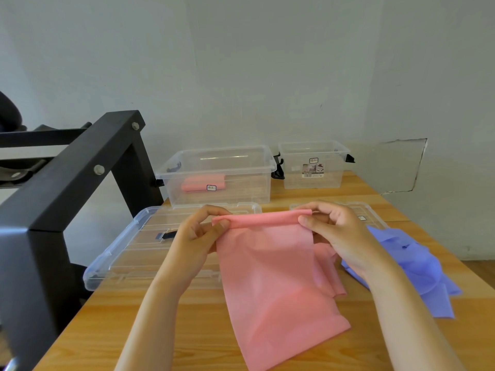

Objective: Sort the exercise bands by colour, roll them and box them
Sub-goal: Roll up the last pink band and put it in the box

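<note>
Pink band [267,277] pinched at its rolled top edge: my left hand [201,231] on the left end, right hand [337,234] on the right. The rest trails toward me across the worktop [166,330]. One rolled pink band [198,184] sits in the larger clear box [251,188] behind. Purple bands [417,263] heaped just beside my right wrist. Clear lid [128,253] on the left pokes past the worktop's left edge. Bare wood near me, left of the band.

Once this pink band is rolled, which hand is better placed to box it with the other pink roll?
Probably left. Both hands pinch the pink band, but the box holding the pink roll sits just beyond the left hand; the right hand would cross over.
</note>
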Tool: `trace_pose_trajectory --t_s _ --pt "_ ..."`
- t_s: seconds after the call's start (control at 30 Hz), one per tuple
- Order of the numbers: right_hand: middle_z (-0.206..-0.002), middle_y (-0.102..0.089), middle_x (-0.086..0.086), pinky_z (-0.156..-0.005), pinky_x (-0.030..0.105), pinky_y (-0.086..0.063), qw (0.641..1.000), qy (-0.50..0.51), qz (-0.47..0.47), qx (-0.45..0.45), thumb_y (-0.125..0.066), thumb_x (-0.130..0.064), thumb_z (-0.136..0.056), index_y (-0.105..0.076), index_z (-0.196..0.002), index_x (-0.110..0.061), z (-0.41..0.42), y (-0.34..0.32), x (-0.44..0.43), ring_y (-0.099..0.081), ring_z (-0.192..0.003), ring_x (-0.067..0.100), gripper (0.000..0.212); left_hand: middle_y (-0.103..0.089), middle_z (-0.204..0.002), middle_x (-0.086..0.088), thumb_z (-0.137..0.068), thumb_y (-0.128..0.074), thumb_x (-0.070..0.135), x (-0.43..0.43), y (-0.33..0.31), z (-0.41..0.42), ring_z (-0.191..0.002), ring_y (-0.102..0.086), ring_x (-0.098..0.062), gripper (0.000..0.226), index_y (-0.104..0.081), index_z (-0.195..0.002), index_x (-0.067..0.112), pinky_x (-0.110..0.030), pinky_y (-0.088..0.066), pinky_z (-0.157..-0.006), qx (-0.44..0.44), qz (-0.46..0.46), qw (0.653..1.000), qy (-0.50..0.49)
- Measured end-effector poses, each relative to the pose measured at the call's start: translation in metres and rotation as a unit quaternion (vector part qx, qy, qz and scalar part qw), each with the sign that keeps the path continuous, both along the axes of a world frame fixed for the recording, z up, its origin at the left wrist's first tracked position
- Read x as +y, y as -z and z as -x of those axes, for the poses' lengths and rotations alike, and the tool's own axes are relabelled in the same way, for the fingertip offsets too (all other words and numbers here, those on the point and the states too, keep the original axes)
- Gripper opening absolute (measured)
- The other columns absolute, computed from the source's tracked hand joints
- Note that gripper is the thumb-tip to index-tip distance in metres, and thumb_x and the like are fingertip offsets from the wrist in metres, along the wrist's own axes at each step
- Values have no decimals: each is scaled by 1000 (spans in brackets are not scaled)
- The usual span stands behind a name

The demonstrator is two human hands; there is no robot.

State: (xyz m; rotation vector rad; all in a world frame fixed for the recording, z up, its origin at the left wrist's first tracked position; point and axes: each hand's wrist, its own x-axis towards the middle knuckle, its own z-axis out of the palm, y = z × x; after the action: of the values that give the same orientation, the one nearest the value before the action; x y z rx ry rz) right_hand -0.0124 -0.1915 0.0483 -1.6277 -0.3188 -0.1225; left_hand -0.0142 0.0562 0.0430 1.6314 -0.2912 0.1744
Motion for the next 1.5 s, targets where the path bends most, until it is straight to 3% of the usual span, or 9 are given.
trace_pose_trajectory --t_s 0.23,0.3,0.43,0.53,0.7,0.87,1.0,1.23,1.5 --pt "-99 -69 21 -75 24 -54 999 -8 -37 -27 -63 3 -86 -78 -83 -28 1 -3 1 -64 -88 18 35 -64 -73 1 -98 -48 11 1 -1 1 -65 -60 -9 17 -64 -102 11 -20 -51 -59 42 77 995 39" --pt "-100 -73 11 -79 21 -53 999 -8 -28 -27 -64 8 -83 -78 -79 -28 2 -3 0 -66 -92 15 39 -63 -78 2 -95 -52 13 1 -1 2 -67 -60 -10 12 -62 -96 9 -21 -51 -60 43 88 994 53" --pt "-89 -70 11 -79 25 -48 1000 -6 -10 -11 -80 -12 -69 -78 -78 -27 3 -4 2 -62 -83 14 18 -62 -78 1 -93 -61 13 1 2 -1 -73 -58 -15 5 -62 -88 12 -28 -50 -68 7 11 1000 -3" --pt "-80 -67 1 -78 27 -46 999 28 3 -26 -76 -4 -78 -76 -77 -25 1 -2 3 -60 -78 12 21 -67 -76 3 -90 -66 13 0 4 -2 -76 -63 -13 16 -63 -105 18 -26 -53 -75 11 -13 999 -30" --pt "-101 -75 -4 -89 25 -51 999 29 0 -22 -69 3 -82 -74 -94 -25 2 -3 3 -68 -96 11 31 -72 -87 7 -89 -66 10 0 4 -3 -84 -65 -6 17 -69 -104 16 -20 -52 -79 1 -35 999 -16" --pt "-90 -75 -6 -81 16 -49 999 19 -6 -26 -66 5 -83 -73 -84 -20 4 -3 5 -67 -88 6 26 -67 -84 8 -94 -59 10 -1 4 -2 -81 -60 -5 8 -66 -95 7 -21 -47 -77 -25 -54 998 2" --pt "-79 -66 0 -70 22 -44 1000 -2 5 -23 -64 -8 -90 -68 -80 -27 5 -3 5 -60 -77 8 22 -71 -100 7 -97 -56 16 -3 3 -1 -93 -64 -13 12 -60 -91 5 -28 -47 -87 -3 -21 999 29" --pt "-83 -67 9 -58 18 -45 999 -36 -31 -23 -62 -2 -89 -69 -81 -27 4 -4 5 -59 -69 14 27 -61 -74 -1 -96 -57 16 -4 4 1 -59 -53 -10 7 -63 -99 16 -18 -41 -49 15 18 1000 16" --pt "-77 -68 -3 -72 21 -45 1000 -3 -7 -19 -70 -1 -83 -71 -79 -21 2 -1 5 -62 -75 8 21 -55 -72 -2 -88 -71 19 -5 8 -4 -65 -50 -16 8 -63 -89 18 -24 -39 -56 18 5 1000 12"
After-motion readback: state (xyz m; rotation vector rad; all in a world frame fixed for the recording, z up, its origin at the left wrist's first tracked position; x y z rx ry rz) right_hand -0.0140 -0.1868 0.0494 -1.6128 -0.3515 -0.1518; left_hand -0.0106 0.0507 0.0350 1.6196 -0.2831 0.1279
